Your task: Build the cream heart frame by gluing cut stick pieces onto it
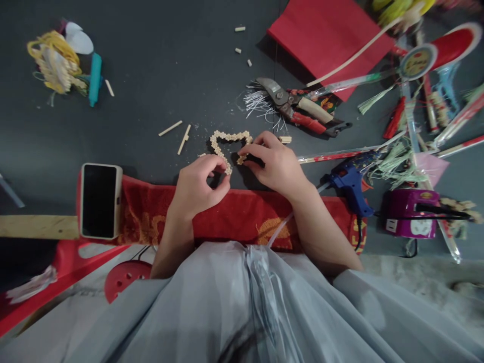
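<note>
A pale strip of small joined bead-like pieces [231, 136] forms an open, angular loop on the dark table, its two ends turned toward me. My left hand [200, 184] pinches the left end between thumb and fingers. On the other side, my right hand [274, 161] has its fingertips closed on the right end. A gap lies between the two ends. Just beyond my right knuckles is a short bundle of pale sticks [285, 139], partly hidden. Two thin pale sticks [184, 139] lie left of the loop.
Pruning shears [298, 108] lie beyond my right hand, near red paper [325, 40]. A blue glue gun [350, 184] and purple box [412, 213] sit at right. The phone-like device [100, 200] rests left on a red towel [242, 217]. Yellow cord [56, 58] is far left.
</note>
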`<state>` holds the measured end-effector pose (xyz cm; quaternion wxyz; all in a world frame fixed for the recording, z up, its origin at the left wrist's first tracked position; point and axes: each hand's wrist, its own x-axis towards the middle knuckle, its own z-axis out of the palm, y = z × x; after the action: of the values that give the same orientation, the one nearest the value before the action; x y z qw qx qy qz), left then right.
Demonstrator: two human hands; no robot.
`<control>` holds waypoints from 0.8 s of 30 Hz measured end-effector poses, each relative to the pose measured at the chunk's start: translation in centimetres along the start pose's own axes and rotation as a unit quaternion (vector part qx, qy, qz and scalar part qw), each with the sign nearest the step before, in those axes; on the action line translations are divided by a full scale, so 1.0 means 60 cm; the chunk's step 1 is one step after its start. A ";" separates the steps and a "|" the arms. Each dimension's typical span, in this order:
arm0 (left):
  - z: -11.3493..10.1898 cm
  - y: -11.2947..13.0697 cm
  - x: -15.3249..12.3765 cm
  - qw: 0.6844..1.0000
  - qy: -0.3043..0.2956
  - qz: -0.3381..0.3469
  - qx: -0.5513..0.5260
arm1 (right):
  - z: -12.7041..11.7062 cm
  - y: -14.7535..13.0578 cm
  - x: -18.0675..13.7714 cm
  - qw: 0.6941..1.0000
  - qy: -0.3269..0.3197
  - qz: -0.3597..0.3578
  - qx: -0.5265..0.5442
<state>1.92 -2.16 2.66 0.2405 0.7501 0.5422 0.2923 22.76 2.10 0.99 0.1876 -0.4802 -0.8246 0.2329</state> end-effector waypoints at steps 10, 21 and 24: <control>-0.004 0.008 0.001 0.999 -0.035 0.000 0.022 | 0.002 0.004 -0.001 1.000 0.012 0.000 0.000; -0.006 0.013 -0.001 0.993 -0.074 0.059 0.069 | 0.000 0.011 -0.001 0.998 0.036 0.025 -0.048; -0.006 0.010 0.000 0.990 -0.074 0.076 0.089 | 0.002 0.012 -0.001 0.997 0.043 0.031 -0.063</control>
<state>2.10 -2.34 3.32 0.1893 0.8273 0.4881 0.2037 23.23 2.32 0.50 0.1846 -0.5258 -0.8137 0.1653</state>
